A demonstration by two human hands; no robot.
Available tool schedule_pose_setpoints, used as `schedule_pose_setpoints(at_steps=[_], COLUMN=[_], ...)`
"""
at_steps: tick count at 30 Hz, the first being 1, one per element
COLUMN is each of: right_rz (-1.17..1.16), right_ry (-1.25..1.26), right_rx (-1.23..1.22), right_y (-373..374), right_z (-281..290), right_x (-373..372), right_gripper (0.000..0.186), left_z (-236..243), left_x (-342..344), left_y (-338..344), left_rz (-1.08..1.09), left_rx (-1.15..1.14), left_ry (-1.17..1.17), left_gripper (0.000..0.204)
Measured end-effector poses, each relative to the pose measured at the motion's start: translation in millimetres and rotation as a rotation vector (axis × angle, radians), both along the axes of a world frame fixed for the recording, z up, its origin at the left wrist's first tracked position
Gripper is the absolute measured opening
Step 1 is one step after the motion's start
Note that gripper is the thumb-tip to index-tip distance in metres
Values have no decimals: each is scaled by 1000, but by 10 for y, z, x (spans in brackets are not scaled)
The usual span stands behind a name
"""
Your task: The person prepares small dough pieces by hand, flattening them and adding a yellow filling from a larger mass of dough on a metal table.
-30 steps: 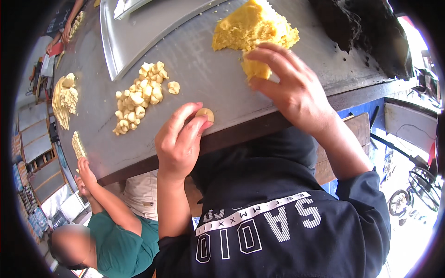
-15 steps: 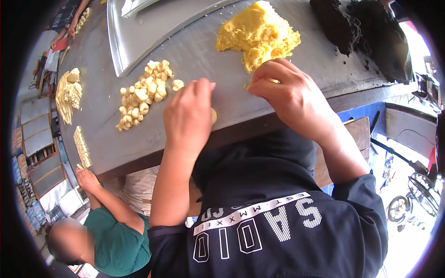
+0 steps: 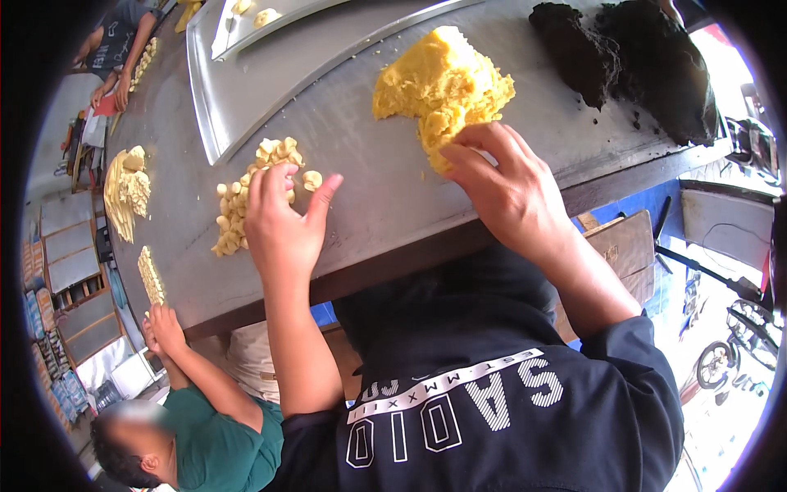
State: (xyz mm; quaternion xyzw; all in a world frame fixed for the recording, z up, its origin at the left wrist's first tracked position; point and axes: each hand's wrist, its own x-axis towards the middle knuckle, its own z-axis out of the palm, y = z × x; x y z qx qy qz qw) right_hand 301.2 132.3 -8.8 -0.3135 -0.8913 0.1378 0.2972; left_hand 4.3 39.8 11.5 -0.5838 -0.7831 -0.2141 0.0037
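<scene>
On the grey metal table point(image 3: 361, 197) lies a pile of small pale dough pieces point(image 3: 233, 223). My left hand point(image 3: 283, 217) is over its right side, fingers and thumb spread apart and hiding part of it. One loose dough piece point(image 3: 311, 180) lies just beside my thumb. Farther right rises a rough lump of yellow filling point(image 3: 443, 74). At its near end my right hand point(image 3: 516, 189) pinches the yellow filling between thumb and fingers; the fingertips are partly hidden against it.
A large metal tray point(image 3: 203, 90) stands at the back left. Dark, crumbly masses point(image 3: 648, 66) lie at the far right. More pale dough point(image 3: 127, 193) and a dough row point(image 3: 151, 275) are along the left edge. A person in green point(image 3: 217, 435) and another person point(image 3: 123, 41) work there.
My left hand has moved left from the table's near middle to the dough pile and opened. My right hand has come against the yellow lump. The view has shifted slightly.
</scene>
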Motion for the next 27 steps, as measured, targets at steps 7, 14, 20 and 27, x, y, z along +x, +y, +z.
schedule_pose_setpoints(at_steps=[7, 14, 20, 27], right_rz=[-8, 56, 13, 0], right_ry=[-152, -43, -32, -256], right_rx=[19, -169, -93, -28], right_y=[-82, -1, 4, -21], right_z=[63, 219, 143, 147], right_x=[-197, -54, 69, -129], right_gripper=[30, 30, 28, 19], left_z=[-224, -255, -272, -219], left_x=[-79, 132, 138, 227], left_y=[-338, -243, -439, -539], left_rz=[-126, -147, -336, -141], left_rx=[111, 199, 278, 66], left_ry=[-140, -107, 44, -399], left_gripper=[19, 16, 24, 33])
